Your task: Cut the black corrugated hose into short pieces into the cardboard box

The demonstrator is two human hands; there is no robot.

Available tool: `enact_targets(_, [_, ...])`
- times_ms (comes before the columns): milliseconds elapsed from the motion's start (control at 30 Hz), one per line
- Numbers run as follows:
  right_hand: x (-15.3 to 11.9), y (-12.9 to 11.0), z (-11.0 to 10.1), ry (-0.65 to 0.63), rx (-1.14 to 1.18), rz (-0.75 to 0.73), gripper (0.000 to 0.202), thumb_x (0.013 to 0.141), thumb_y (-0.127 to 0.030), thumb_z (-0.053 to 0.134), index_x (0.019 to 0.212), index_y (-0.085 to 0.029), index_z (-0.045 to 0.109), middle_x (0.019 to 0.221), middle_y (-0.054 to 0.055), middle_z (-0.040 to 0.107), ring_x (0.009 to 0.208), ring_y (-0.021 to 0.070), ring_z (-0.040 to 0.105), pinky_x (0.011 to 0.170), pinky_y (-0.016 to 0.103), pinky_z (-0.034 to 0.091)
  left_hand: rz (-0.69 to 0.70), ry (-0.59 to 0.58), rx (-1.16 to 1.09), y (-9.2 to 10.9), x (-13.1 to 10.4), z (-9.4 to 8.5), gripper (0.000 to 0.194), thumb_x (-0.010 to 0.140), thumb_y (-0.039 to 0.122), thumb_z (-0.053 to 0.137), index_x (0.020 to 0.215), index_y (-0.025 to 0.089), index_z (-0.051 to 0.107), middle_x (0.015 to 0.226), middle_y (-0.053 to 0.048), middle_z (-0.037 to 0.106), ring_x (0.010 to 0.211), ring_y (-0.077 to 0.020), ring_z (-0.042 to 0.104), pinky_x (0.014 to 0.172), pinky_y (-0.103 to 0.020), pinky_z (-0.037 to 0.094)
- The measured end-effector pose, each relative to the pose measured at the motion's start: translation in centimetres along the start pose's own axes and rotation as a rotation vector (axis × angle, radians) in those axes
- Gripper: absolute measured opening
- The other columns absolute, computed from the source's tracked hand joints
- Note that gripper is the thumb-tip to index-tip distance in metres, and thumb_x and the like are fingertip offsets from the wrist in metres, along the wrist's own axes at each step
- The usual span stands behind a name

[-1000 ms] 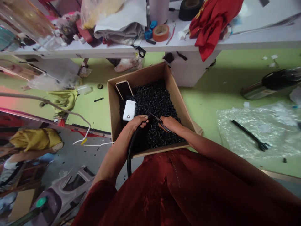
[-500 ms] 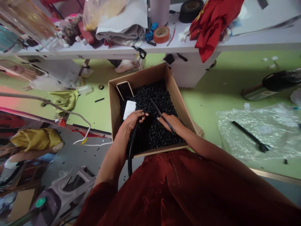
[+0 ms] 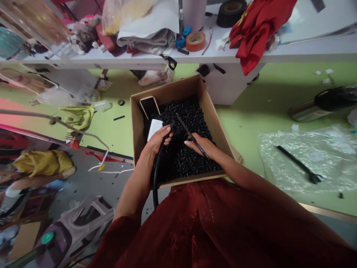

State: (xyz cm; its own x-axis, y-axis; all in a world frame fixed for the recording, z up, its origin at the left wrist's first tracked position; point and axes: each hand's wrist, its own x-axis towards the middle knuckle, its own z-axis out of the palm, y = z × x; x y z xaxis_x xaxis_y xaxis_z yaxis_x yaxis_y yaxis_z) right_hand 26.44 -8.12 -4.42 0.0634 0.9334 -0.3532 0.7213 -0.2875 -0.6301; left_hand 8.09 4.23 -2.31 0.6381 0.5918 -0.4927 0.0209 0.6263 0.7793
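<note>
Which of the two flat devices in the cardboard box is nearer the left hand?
The white one, partly hidden by the left hand; the dark-faced, pale-rimmed one is farther off, toward the far left corner of the box.

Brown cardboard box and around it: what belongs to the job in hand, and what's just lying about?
In use: black ribbed tube (left hand); dark scissor-like tool (right hand); brown cardboard box; small black pieces inside.

Apparently lying about: white rectangular device; orange tape roll; red cloth.

Hands (image 3: 180, 141) hold black tubing (image 3: 157, 175) and scissors (image 3: 189, 133) over box (image 3: 219, 130).
</note>
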Motion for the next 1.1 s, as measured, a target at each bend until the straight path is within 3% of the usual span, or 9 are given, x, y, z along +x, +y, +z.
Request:
enact_targets(333, [-0.1, -0.5, -0.2, -0.056, 0.001, 0.004, 0.050, 0.089, -0.058, 0.044, 0.120, -0.020, 0.049, 0.107, 0.011, 0.068, 0.099, 0.0261, 0.064, 0.077, 0.028, 0.045, -0.010, -0.041, 0.041, -0.7, 0.5, 0.0, 0.050, 0.075, 0.033, 0.071, 0.119, 0.017, 0.054, 0.068, 0.003, 0.048, 0.044, -0.0015, 0.034, 0.039, -0.013, 0.020])
enact_targets(600, [-0.4, -0.7, -0.4, -0.074, -0.038, -0.027, 0.053, 0.089, -0.059, 0.043, 0.123, -0.018, 0.047, 0.112, 0.013, 0.066, 0.101, 0.0271, 0.063, 0.079, 0.030, 0.044, 0.002, -0.011, 0.143, -0.9, 0.3, 0.3, 0.041, 0.075, 0.036, 0.070, 0.107, 0.014, 0.059, 0.068, 0.002, 0.050, 0.043, -0.0014, 0.032, 0.038, -0.014, 0.018])
enact_targets(833, [-0.4, -0.6, -0.3, -0.045, -0.030, -0.064, 0.044, 0.090, -0.055, 0.043, 0.115, -0.019, 0.050, 0.109, 0.011, 0.067, 0.098, 0.0244, 0.063, 0.077, 0.027, 0.043, -0.024, -0.042, 0.201, -0.6, 0.0, 0.3, 0.039, 0.076, 0.036, 0.069, 0.106, 0.013, 0.060, 0.068, 0.001, 0.049, 0.043, -0.0013, 0.033, 0.038, -0.014, 0.019])
enact_targets(1100, [-0.4, -0.5, -0.5, -0.052, -0.181, -0.014, 0.031, 0.093, -0.045, 0.039, 0.105, -0.020, 0.051, 0.097, 0.010, 0.070, 0.089, 0.0247, 0.066, 0.070, 0.026, 0.041, -0.065, -0.034, 0.156, -1.4, 0.5, 0.2, 0.038, 0.074, 0.036, 0.070, 0.102, 0.013, 0.058, 0.067, 0.002, 0.048, 0.042, -0.0009, 0.031, 0.037, -0.013, 0.017])
